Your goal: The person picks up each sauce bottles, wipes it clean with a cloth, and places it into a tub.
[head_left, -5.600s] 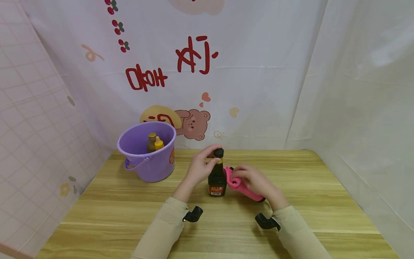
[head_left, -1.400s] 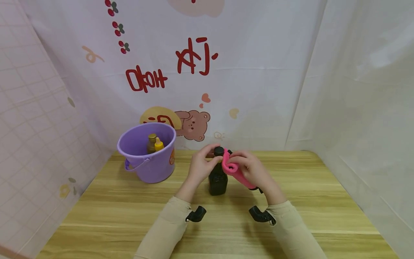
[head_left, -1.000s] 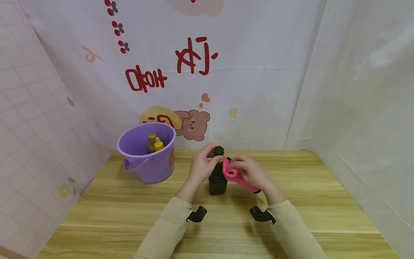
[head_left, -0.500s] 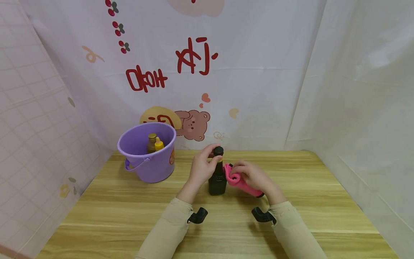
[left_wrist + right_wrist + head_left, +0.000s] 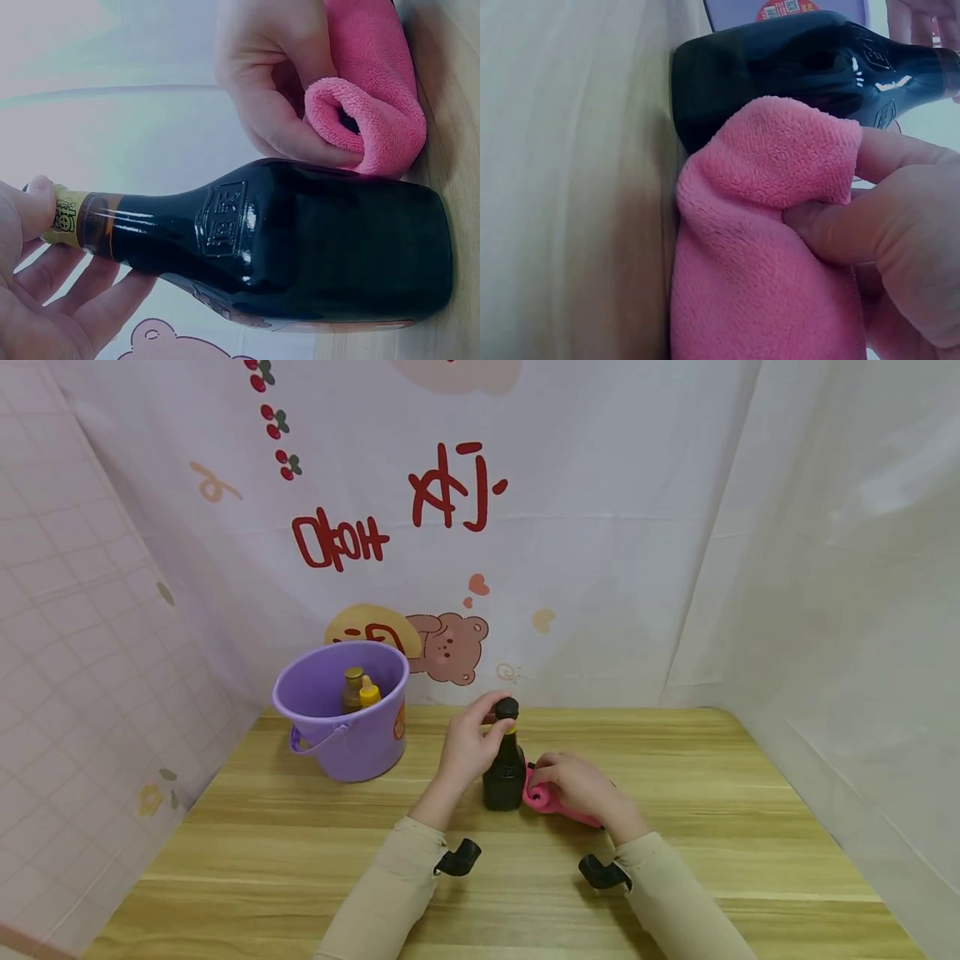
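A dark glass sauce bottle (image 5: 504, 781) with a black cap and a yellow neck band stands upright on the table. My left hand (image 5: 468, 743) grips its neck from the left, thumb on the yellow band in the left wrist view. On the bottle's other side, my right hand (image 5: 577, 785) pinches a folded pink cloth (image 5: 757, 217), fluffy in texture, between thumb and fingers. The cloth lies against the lower side of the bottle, close over the table. Raised characters show on the bottle's shoulder (image 5: 225, 217).
A purple bucket (image 5: 360, 752) stands at the back left of the wooden table (image 5: 247, 860). Inside it are a brownish bottle (image 5: 351, 692) and a yellow-capped bottle (image 5: 369, 695). A white printed curtain (image 5: 600, 568) hangs behind the table.
The right hand has moved the pink cloth from near the bottle's neck down to its lower side. The bottle has turned, its red label no longer facing the head view. The left hand keeps its grip.
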### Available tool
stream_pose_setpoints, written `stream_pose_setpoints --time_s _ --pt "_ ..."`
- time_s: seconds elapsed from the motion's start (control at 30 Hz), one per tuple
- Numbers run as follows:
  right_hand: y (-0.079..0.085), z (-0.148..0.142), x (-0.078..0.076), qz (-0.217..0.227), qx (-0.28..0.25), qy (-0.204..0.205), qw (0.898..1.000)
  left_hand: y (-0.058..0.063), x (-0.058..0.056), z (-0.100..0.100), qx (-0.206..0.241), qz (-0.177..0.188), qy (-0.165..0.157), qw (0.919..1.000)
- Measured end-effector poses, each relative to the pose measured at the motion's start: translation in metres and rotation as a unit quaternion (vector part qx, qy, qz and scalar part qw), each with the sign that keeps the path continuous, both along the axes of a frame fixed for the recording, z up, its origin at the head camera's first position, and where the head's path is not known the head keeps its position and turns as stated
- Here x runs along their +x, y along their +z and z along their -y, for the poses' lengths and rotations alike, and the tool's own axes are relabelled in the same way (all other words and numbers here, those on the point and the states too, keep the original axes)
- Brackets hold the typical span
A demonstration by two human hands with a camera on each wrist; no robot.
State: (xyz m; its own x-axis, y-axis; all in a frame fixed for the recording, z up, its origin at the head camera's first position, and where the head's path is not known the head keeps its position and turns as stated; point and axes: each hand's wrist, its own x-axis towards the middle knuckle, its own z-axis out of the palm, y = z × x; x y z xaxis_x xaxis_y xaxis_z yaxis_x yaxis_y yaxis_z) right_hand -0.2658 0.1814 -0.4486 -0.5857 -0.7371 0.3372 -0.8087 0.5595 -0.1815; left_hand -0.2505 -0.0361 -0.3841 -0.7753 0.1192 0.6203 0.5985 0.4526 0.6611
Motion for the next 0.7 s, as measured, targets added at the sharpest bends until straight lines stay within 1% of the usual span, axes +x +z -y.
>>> stream_pose_setpoints --time_s 0.07,0.13,0.27,0.33,0.4,0.5,0.6,0.7 --pt "-0.001 0.000 0.001 -0.002 -0.004 -0.009 1.000 0.001 0.000 0.000 0.000 -0.001 -0.001 1.0000" --pt "-0.002 -0.003 0.001 -0.004 -0.020 -0.009 1.000 0.002 0.000 0.000 0.000 -0.002 -0.001 1.0000" --pt "-0.001 -0.011 0.002 -0.017 -0.073 0.004 0.997 0.003 0.000 0.001 -0.001 -0.002 -0.001 1.0000" --pt "0.003 -0.016 0.001 -0.032 -0.101 0.010 0.994 0.003 0.000 0.001 0.000 -0.001 -0.002 1.0000" --pt "0.012 -0.019 0.000 -0.047 -0.127 0.012 0.991 0.003 0.000 0.001 0.000 -0.002 -0.002 1.0000" --pt "0.031 -0.021 0.001 -0.071 -0.163 0.010 0.984 0.003 0.000 0.001 0.000 0.000 -0.001 1.0000" --pt "0.050 -0.020 0.002 -0.089 -0.194 0.004 0.977 0.003 0.000 0.001 0.001 0.001 -0.001 1.0000" --pt "0.065 -0.016 0.003 -0.103 -0.220 0.003 0.970 0.002 0.000 0.000 0.003 0.002 -0.001 1.0000"
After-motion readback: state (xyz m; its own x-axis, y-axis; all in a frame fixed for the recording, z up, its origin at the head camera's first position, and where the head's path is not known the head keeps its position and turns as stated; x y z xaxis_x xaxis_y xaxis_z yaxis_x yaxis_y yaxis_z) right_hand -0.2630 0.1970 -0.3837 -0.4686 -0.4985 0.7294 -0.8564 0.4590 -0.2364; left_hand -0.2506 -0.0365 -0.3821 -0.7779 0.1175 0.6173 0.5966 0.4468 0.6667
